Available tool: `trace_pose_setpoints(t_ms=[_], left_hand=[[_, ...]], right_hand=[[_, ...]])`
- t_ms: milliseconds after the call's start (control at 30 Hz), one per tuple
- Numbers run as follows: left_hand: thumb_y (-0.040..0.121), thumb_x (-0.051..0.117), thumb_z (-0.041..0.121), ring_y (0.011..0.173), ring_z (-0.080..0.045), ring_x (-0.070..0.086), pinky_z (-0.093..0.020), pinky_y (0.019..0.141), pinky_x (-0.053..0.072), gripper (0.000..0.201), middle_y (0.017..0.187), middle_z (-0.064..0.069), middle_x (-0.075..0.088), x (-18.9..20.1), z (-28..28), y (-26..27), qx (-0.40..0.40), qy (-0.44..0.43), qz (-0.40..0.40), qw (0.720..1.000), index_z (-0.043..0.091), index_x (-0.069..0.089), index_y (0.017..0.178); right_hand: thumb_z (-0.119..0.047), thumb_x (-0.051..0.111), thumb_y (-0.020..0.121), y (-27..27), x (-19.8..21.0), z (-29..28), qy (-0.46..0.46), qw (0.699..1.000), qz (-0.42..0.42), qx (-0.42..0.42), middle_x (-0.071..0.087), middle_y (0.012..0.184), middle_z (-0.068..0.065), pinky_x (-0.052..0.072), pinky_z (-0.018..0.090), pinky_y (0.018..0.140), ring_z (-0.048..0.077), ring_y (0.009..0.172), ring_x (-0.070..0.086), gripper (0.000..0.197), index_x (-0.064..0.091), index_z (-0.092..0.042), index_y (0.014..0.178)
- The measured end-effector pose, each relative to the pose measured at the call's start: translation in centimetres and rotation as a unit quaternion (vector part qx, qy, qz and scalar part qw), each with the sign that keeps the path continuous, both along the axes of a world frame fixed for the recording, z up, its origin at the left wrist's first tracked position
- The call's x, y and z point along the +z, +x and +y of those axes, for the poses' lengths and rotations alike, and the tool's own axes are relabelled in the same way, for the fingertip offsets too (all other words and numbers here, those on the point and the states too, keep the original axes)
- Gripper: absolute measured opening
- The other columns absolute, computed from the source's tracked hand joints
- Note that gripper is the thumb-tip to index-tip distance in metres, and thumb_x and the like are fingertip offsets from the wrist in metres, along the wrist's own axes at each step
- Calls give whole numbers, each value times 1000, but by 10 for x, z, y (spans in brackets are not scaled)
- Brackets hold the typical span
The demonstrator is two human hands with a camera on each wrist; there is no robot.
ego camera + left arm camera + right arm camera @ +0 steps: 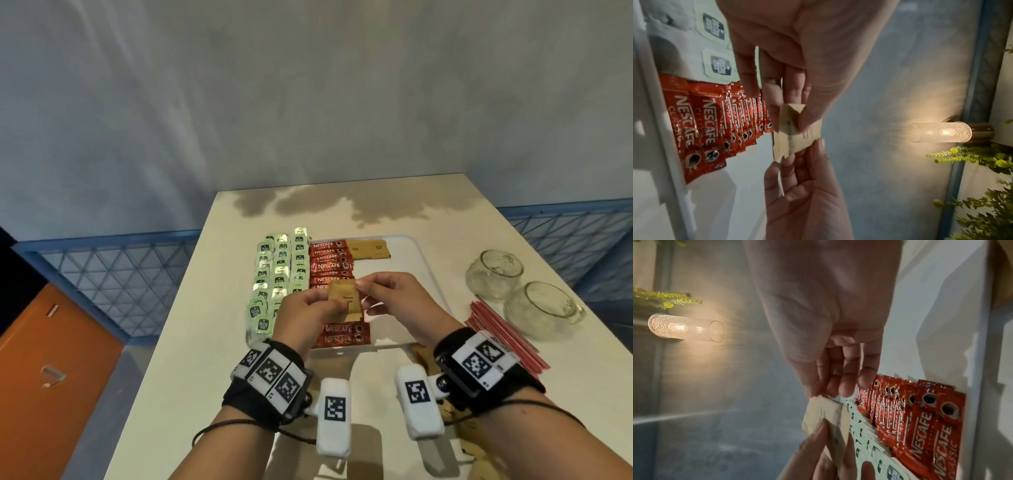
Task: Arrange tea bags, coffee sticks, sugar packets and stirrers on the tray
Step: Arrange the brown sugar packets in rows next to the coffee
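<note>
My left hand and right hand both pinch a flat brown paper sugar packet above the white plastic tray. It looks light, limp and easily creased, so I hold its edges. Its long axis runs roughly away from me, print upward, over the red coffee sticks.

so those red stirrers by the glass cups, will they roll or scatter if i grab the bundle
Probably they scatter: the red stirrers lie as a loose fanned bundle on the table, with no band visible. They look thin and round, so single ones may roll. They seem light and slightly bendy; I would pinch the whole bunch mid-length, clear of the glass cups.
</note>
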State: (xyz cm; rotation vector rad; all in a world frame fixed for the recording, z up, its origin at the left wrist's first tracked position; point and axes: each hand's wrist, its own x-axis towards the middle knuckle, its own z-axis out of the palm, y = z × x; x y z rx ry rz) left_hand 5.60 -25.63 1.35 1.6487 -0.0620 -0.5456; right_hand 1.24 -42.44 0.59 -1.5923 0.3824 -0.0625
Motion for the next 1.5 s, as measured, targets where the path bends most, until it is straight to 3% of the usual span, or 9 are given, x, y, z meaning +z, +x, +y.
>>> trace_pose_setpoints(t_ms=[233,400,467,567,667,1000,1233,1333,1500], left_hand=[[80,77,11,88,-19,74,-37,88,56,14,87,-1,78,-5,-7,10,6,0,-17,1000,18,76,93],[86,71,10,86,-12,71,-18,63,52,16,95,1,75,-3,-9,32,34,-4,-40,999,20,72,99],[87,70,12,93,-11,69,-22,74,52,14,97,5,74,-3,-6,41,29,9,-81,996,22,72,97],[88,69,14,94,-10,69,-28,84,52,11,95,7,75,-5,-1,48,29,14,-107,994,22,74,93],[90,67,15,91,-9,70,-24,78,51,10,93,9,75,-12,1,55,26,11,-109,994,22,74,93],[91,66,19,89,-3,68,-17,72,48,11,95,12,74,-25,1,61,19,23,-105,994,26,73,94],[92,65,16,88,-6,69,-19,74,50,11,93,9,74,-20,7,55,10,30,-118,992,23,72,94],[91,66,15,91,-8,69,-26,80,53,11,94,7,74,-14,10,45,-10,41,-142,989,24,72,93],[88,70,16,89,-9,69,-26,80,54,12,94,7,73,-12,9,15,-67,76,-171,980,27,71,93]], right_hand=[[-12,74,86,7,-8,-8,-28,998,39,44,72,81,7,58,28,71,13,70,65,16,72,-1,97],[-8,65,92,39,-9,-33,-54,998,33,-18,69,84,4,55,24,64,12,70,62,9,69,-5,99],[-11,65,93,55,-17,-57,-84,993,54,-69,66,80,7,53,29,64,17,68,59,8,70,-6,97],[-7,65,93,74,-35,-81,-103,982,111,-114,57,66,12,44,30,50,21,55,51,19,67,10,99],[0,63,92,92,-48,-85,-56,983,112,-134,53,63,15,38,26,44,19,48,47,24,60,21,102],[-4,73,85,119,-64,-86,-39,983,127,-126,60,68,18,45,27,44,25,53,57,22,66,16,91],[-5,77,82,114,-49,-80,-51,981,137,-125,65,73,22,51,28,46,26,52,60,15,64,2,79],[-8,72,87,92,-35,-77,-22,985,114,-125,60,76,23,49,30,47,23,48,54,17,56,-4,89],[-12,74,86,27,-10,-79,-72,988,115,-69,64,76,19,58,35,54,20,53,63,24,64,4,101]])
